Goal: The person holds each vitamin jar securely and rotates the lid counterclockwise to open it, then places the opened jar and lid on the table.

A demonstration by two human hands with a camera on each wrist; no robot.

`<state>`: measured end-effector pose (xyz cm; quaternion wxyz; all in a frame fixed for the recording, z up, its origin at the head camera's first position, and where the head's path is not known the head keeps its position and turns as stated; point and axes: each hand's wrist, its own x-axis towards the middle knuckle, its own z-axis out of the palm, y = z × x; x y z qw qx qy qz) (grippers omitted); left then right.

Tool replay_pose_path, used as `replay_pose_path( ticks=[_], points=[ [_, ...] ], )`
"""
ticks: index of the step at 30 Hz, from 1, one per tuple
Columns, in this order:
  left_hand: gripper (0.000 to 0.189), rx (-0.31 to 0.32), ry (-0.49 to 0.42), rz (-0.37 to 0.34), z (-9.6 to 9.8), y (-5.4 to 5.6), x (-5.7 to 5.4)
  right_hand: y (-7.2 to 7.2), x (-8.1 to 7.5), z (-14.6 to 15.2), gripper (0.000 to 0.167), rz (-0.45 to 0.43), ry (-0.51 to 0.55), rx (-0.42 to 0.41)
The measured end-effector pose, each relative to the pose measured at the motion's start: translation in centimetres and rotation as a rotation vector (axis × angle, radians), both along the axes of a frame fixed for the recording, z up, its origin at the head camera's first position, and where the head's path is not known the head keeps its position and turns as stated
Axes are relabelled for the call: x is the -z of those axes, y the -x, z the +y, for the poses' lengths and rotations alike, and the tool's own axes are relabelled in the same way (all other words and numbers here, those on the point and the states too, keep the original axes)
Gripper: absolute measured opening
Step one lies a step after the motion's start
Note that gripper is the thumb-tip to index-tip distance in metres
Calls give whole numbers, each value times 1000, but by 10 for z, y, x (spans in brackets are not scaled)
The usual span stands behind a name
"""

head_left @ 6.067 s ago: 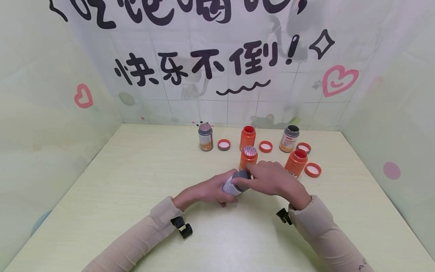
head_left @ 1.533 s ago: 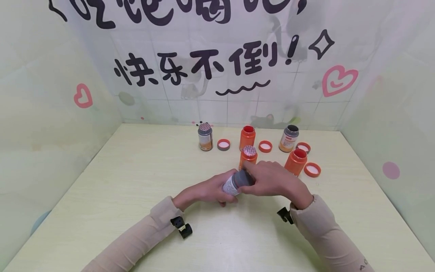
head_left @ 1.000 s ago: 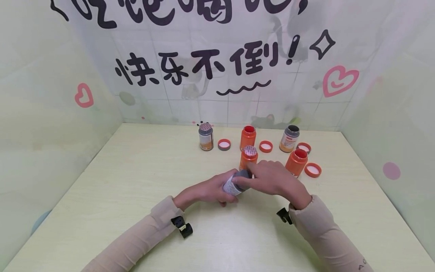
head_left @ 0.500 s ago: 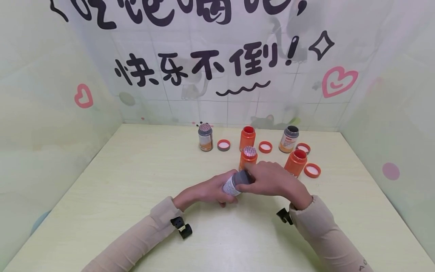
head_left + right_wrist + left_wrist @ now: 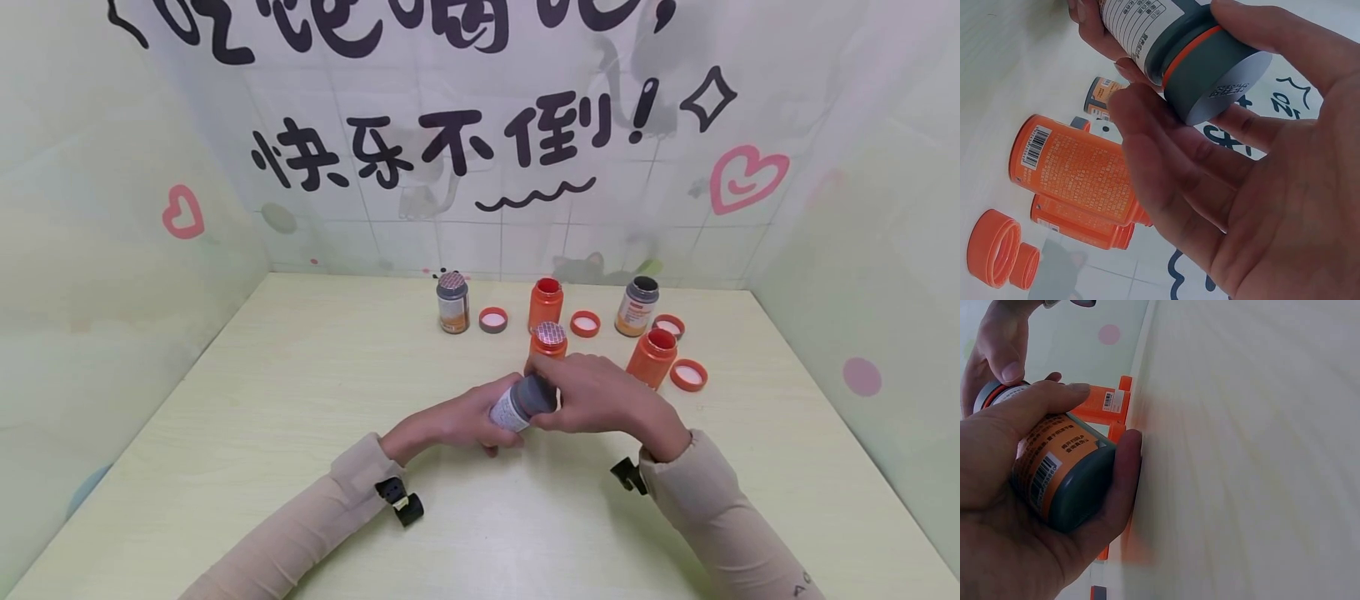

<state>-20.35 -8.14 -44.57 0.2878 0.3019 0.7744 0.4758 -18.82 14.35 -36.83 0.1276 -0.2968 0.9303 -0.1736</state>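
Note:
My left hand [image 5: 472, 417] grips a grey supplement bottle [image 5: 508, 412], tilted up to the right above the table. The left wrist view shows its orange label and dark base [image 5: 1082, 494] between thumb and fingers. My right hand [image 5: 600, 396] has thumb and fingers curled about the bottle's dark grey cap [image 5: 1210, 78], which sits on the neck with an orange ring below it. Just behind the hands stands an orange bottle [image 5: 548, 346] with a foil seal on its mouth; the right hand partly hides it.
At the back are a foil-sealed grey bottle [image 5: 453, 304], an open orange bottle [image 5: 545, 307], an open grey bottle [image 5: 637, 307] and another open orange bottle [image 5: 651, 358]. Several loose caps lie beside them, one orange cap [image 5: 688, 375] farthest right. A printed cloth wall [image 5: 337, 242] closes the back.
The right hand turns back and forth on the cap, its thumb shifting from across the cap to its lower edge. The left hand holds the bottle in place. The other bottles and caps stay put.

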Motion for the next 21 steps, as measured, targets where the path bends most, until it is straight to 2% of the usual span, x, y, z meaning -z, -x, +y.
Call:
replay_pose_path(
  ticks=[7,13,21],
  points=[
    [71,6,-18,-14,-1,1,0,-1,-1,-1,47,25,35,-31],
    [73,9,-35,-34,-2,3,0,0,-3,-1,51,57,55,-50],
    [67,-20,-31,-85,-7,8,1,-2,-7,2,54,47,45,-2]
  ],
)
